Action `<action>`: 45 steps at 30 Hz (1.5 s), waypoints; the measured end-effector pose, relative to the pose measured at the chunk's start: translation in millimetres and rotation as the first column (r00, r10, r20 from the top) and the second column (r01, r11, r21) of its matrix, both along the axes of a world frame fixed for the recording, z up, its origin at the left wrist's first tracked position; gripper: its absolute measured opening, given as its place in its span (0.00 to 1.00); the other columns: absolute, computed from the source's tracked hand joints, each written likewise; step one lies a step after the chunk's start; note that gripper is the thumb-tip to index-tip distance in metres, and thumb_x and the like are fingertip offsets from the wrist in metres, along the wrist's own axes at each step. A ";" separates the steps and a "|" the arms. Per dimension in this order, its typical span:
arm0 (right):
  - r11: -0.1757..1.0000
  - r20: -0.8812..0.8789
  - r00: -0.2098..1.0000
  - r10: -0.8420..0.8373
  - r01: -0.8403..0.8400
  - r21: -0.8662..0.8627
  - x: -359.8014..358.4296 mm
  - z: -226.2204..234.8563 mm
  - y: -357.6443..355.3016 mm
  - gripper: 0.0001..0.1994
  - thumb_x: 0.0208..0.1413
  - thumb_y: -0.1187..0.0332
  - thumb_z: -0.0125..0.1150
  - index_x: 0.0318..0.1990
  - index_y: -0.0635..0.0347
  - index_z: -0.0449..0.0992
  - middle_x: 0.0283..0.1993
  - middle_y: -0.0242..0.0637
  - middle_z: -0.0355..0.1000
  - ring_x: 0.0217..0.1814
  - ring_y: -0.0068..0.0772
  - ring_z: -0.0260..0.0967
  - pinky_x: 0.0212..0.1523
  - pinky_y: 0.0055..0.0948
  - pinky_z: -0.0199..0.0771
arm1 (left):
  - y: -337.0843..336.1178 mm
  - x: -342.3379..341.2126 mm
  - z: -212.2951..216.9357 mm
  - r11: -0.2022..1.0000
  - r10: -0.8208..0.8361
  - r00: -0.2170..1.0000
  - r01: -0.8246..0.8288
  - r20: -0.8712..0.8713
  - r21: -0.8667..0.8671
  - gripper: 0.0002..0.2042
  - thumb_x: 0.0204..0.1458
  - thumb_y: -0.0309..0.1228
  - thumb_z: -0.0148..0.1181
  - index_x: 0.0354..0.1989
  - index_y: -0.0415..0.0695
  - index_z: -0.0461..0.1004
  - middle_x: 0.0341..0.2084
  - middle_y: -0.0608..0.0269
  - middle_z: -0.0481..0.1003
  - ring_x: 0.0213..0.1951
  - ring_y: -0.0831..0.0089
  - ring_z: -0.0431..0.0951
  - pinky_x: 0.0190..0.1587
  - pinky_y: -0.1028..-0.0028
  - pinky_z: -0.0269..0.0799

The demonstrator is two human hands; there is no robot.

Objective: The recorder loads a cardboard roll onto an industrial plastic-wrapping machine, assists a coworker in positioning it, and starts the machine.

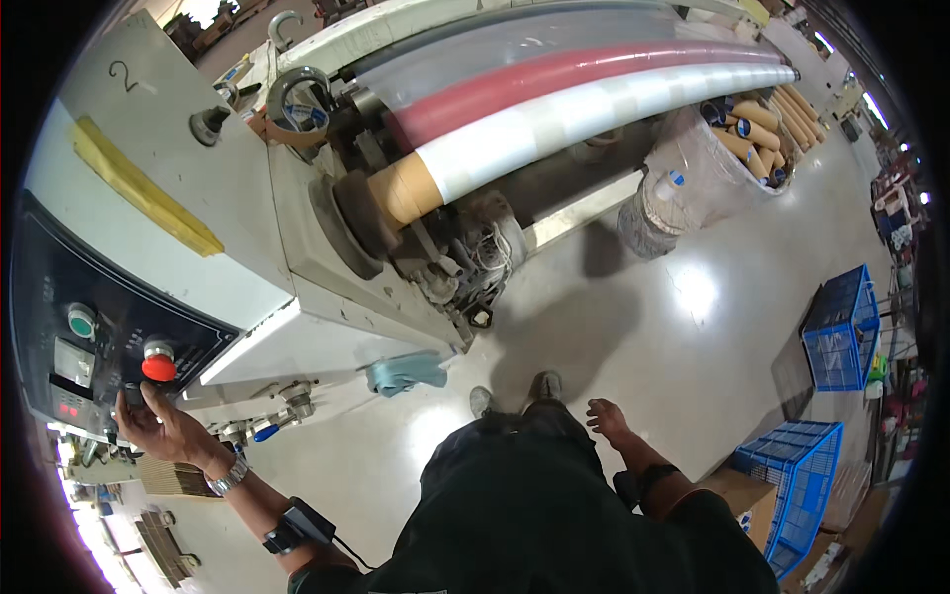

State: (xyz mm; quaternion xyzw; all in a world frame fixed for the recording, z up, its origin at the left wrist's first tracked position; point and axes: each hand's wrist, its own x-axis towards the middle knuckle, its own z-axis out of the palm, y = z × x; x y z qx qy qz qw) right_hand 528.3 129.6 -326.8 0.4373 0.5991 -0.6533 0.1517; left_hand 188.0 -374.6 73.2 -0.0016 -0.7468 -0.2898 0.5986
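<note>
My left hand [160, 428] is at the dark control panel [119, 322] on the left, its thumb and fingers closed on a small dark knob [134, 392] that they partly cover. Just above the fingers sits a red mushroom button [158, 366]. A green button [81, 321] and a small meter [73, 363] are farther left. My right hand [607, 420] hangs over the floor at my side, holding nothing, with its fingers loosely apart. Across the machine ahead run a white patterned roll [594, 107] on a brown cardboard core [406, 188] and a red roll [554, 79] behind it.
A light blue cloth [407, 373] hangs on the machine's lower edge near a blue-handled valve [267, 433]. Cardboard tubes [757, 134] fill a plastic-lined bin [698, 163] at the far right. Blue crates [792, 475] and a cardboard box [744, 498] stand to my right.
</note>
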 end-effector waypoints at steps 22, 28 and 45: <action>0.997 0.153 0.988 -0.033 0.043 -0.064 88.3 7.3 20.8 0.31 0.57 0.48 0.50 0.59 0.65 0.63 0.50 0.50 0.70 0.42 0.41 0.72 0.39 0.38 0.72 | 7.5 -8.2 -0.5 0.999 0.016 0.999 -0.017 -0.039 -0.041 0.18 0.53 0.31 0.65 0.51 0.41 0.72 0.36 0.65 0.66 0.26 0.84 0.65 0.30 0.81 0.65; 0.996 0.143 0.990 0.012 0.000 -0.085 79.7 9.1 0.8 0.29 0.57 0.49 0.51 0.57 0.64 0.64 0.50 0.48 0.69 0.41 0.42 0.72 0.43 0.39 0.72 | -7.2 -2.1 1.7 0.997 0.027 0.997 -0.032 -0.073 -0.072 0.16 0.52 0.27 0.64 0.50 0.42 0.72 0.34 0.65 0.68 0.25 0.84 0.66 0.25 0.82 0.64; 0.720 -0.029 0.808 0.588 -0.506 0.475 0.9 -42.7 52.9 0.21 0.60 0.59 0.48 0.47 0.73 0.73 0.46 0.53 0.73 0.50 0.46 0.73 0.50 0.35 0.70 | 11.7 8.8 14.3 1.000 0.016 0.996 -0.016 -0.084 -0.003 0.19 0.42 0.25 0.64 0.45 0.41 0.72 0.38 0.58 0.69 0.31 0.72 0.69 0.30 0.77 0.68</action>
